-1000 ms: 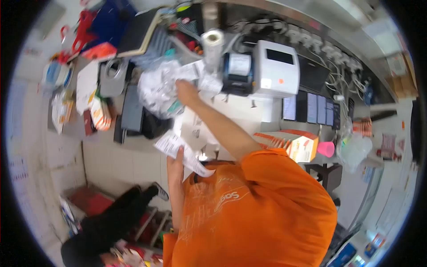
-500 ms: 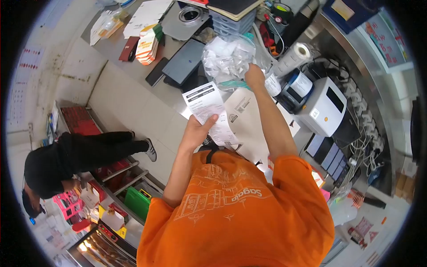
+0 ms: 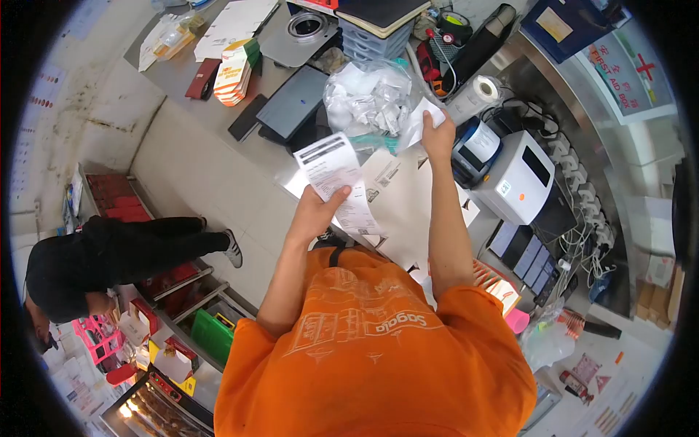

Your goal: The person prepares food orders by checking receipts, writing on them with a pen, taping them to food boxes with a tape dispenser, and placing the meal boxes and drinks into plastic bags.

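My left hand point(image 3: 318, 213) pinches a long printed receipt point(image 3: 331, 166), thumb on top, above a flat printed cardboard box or sheet point(image 3: 399, 191). In my right hand point(image 3: 438, 135) is a small white paper slip point(image 3: 418, 125), gripped near its right end. Just left of that hand, a clear plastic bag point(image 3: 366, 98) full of crumpled white papers sits on the counter. A dark blue and black label printer point(image 3: 477, 151) with white paper on it stands close to my right wrist.
A white printer point(image 3: 518, 178), a paper roll point(image 3: 480, 93) and tangled cables line the right side. A tablet point(image 3: 295, 102) and a stack of orange-white cartons point(image 3: 234, 73) lie at the back left. Another person in black point(image 3: 80, 269) bends over on the left.
My right hand has come away from the plastic bag, toward the right, and now shows a white slip in its fingers. The receipt stays in my left hand. The view has shifted slightly.
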Motion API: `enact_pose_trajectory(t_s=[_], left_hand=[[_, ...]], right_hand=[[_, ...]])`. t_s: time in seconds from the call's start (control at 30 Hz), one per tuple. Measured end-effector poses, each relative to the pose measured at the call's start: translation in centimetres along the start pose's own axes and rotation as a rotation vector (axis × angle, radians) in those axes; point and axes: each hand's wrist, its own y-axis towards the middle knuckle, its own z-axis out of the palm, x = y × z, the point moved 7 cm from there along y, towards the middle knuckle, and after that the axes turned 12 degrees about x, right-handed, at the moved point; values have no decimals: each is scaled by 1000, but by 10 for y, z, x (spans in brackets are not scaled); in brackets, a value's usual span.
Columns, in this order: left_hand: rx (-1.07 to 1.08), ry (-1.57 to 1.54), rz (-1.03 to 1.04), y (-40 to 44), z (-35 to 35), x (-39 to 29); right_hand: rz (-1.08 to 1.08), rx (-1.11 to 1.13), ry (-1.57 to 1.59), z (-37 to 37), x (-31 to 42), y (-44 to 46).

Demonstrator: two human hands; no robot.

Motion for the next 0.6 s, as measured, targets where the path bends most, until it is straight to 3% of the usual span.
enact_pose_trajectory(t_s=[0.03, 0.13, 0.23, 0.37, 0.5, 0.53, 0.6], left_hand=[[-12, 1, 11, 1, -1, 1], [-84, -18, -218, -4, -9, 5], [-159, -68, -260, -7, -18, 13], [-194, -135, -195, -10, -22, 21], [-180, -124, -284, -12, -25, 41], [-171, -114, -284, -12, -24, 45], [-169, -111, -287, -13, -21, 42]], right_hand=[[-3, -18, 44, -5, -4, 1], [27, 9, 173, -22, 18, -9], [326, 76, 353, -34, 23, -20], [-299, -346, -60, -60, 60, -32], [-408, 45, -412, -10, 56, -24], [-379, 129, -341, 5, 46, -22], [-378, 139, -560, 26, 42, -27]])
